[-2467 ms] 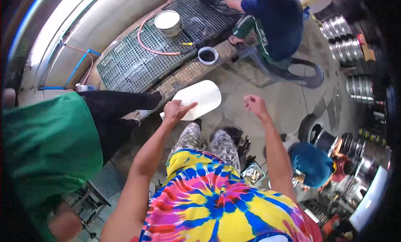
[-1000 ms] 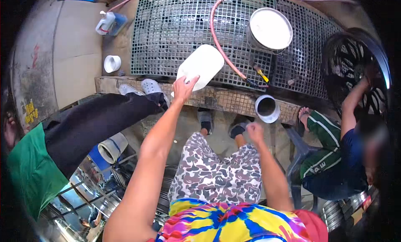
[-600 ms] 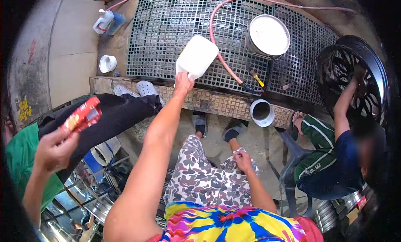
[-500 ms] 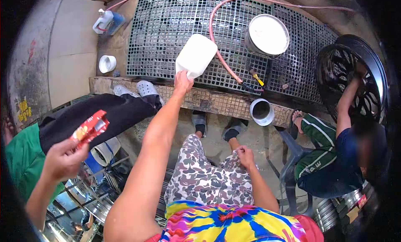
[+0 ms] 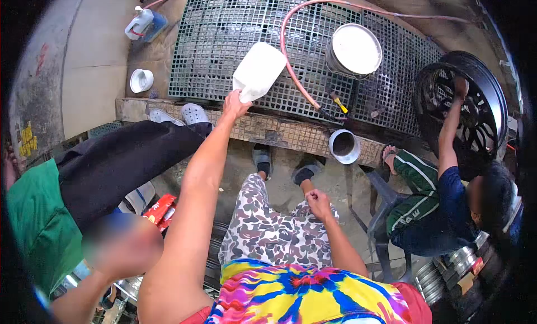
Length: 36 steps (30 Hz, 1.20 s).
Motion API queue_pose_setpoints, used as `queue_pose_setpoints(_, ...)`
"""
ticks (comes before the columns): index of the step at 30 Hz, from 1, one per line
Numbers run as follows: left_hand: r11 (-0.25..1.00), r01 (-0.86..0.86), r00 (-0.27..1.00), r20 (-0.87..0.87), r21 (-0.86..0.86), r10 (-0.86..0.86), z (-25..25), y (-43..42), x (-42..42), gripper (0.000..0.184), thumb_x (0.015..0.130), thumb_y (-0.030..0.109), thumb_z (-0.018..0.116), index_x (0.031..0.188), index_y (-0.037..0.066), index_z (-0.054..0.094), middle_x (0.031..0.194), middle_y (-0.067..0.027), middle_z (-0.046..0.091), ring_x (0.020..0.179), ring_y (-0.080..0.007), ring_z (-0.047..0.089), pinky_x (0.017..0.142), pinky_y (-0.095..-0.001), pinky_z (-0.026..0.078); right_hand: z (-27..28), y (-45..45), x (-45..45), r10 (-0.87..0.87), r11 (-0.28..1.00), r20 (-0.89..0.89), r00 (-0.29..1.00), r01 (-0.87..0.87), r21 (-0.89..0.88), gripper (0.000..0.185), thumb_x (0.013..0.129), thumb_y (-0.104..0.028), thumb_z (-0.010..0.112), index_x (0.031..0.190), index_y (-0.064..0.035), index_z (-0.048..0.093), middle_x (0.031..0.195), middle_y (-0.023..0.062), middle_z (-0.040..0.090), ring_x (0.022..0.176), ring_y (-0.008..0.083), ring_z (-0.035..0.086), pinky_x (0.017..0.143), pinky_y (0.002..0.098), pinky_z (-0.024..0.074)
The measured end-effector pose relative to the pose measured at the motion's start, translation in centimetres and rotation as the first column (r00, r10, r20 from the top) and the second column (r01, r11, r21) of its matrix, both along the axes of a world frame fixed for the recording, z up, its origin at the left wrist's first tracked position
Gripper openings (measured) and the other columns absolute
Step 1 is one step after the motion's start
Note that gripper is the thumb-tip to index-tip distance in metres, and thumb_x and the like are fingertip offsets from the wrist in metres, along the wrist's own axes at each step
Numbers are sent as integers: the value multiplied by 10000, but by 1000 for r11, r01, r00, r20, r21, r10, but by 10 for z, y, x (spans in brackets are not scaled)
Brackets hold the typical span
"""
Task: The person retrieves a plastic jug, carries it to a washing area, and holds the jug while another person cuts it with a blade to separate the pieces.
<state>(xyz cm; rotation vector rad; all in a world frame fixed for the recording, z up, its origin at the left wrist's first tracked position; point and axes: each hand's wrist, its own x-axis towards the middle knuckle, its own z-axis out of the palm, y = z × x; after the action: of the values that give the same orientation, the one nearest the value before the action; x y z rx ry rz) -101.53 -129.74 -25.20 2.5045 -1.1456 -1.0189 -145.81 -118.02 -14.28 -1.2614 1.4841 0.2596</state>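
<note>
I have the white jug (image 5: pixel 260 69) in front of me, held tilted over the green grating (image 5: pixel 218 81), its broad end pointing away. My left hand (image 5: pixel 236 105) is clamped on its near, narrower end. The two hands are well apart: my right hand (image 5: pixel 319 205) is at the camouflage trousers (image 5: pixel 274 234), fingers curled in, and I can't tell whether anything is inside.

Just right of the jug, a pink hose (image 5: pixel 288 71) curves across the grating. Beyond it stands a bucket (image 5: pixel 356 50) with a white top, a yellow-handled tool (image 5: pixel 340 105) lying nearer me. A round container (image 5: pixel 344 147) is at the tiled ledge (image 5: pixel 296 135). Farther right, a seated co-worker reaches into a black wheel (image 5: pixel 467 114). To my left are a small white cup (image 5: pixel 141 81) and, by a blurred patch, a red packet (image 5: pixel 161 211).
</note>
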Motion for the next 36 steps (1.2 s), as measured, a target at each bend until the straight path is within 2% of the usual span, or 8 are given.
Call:
queue_pose_setpoints(10,965,-160,962,185,-207,199,39,1,-24,762,646,279,766,1267,12,416,1168,-216,495,1115,-384,473,967,-440,395,5,13,-13,34,997,0,999,-33,-65,267,830,-300,595,866,-43,656,780,140,663,731,258,646,692,369,500)
queue_pose_setpoints(17,867,-230,929,164,-442,331,91,38,-98,549,732,280,706,1163,21,485,1098,-166,504,1088,-324,463,953,-412,367,25,12,-8,86,996,-28,996,-86,-1,267,819,-303,594,906,-61,664,814,142,662,753,267,636,717,358,495)
queue_pose_setpoints(21,938,-262,956,-195,-228,220,106,114,-137,420,735,293,710,1045,49,565,1008,-128,572,972,-287,556,854,-395,443,55,1,11,55,997,137,989,-46,-69,231,805,-261,628,928,-68,662,780,125,636,755,258,627,717,360,491)
queue_pose_setpoints(26,945,-283,876,-358,162,324,150,227,-135,422,766,378,725,1001,44,618,967,-117,675,876,-218,649,788,-347,506,189,-43,127,414,900,457,787,-281,-333,641,731,-250,742,1286,-93,463,1167,173,494,1057,315,539,880,382,462)
queue_pose_setpoints(28,879,-436,718,-514,194,469,139,285,-130,333,827,306,686,1003,31,617,942,-76,671,860,-164,640,773,-305,512,255,-51,176,451,889,623,640,-254,-382,763,690,-234,766,1353,-124,404,1243,170,449,1130,336,489,966,411,412)
queue_pose_setpoints(29,779,-515,475,-637,358,607,185,281,-121,289,861,234,651,1059,34,587,936,-44,644,834,-160,633,756,-301,518,278,-48,195,448,893,696,562,-234,-385,800,666,-218,773,1367,-140,396,1254,164,443,1154,340,469,1001,423,384)
queue_pose_setpoints(31,758,-486,352,-696,435,626,240,286,-103,305,863,226,648,1090,37,572,984,-44,619,887,-152,599,793,-296,494,296,-36,231,727,658,499,472,-270,-703,783,651,-165,762,1353,-166,416,1341,155,397,1202,349,445,1023,438,366)
queue_pose_setpoints(36,962,-252,729,-634,103,259,356,288,-76,356,867,206,641,1167,47,533,1103,-44,556,1019,-132,516,885,-283,432,264,7,259,850,520,380,364,-474,-711,462,723,-122,622,1174,-138,525,1199,140,505,1053,295,559,925,451,419)
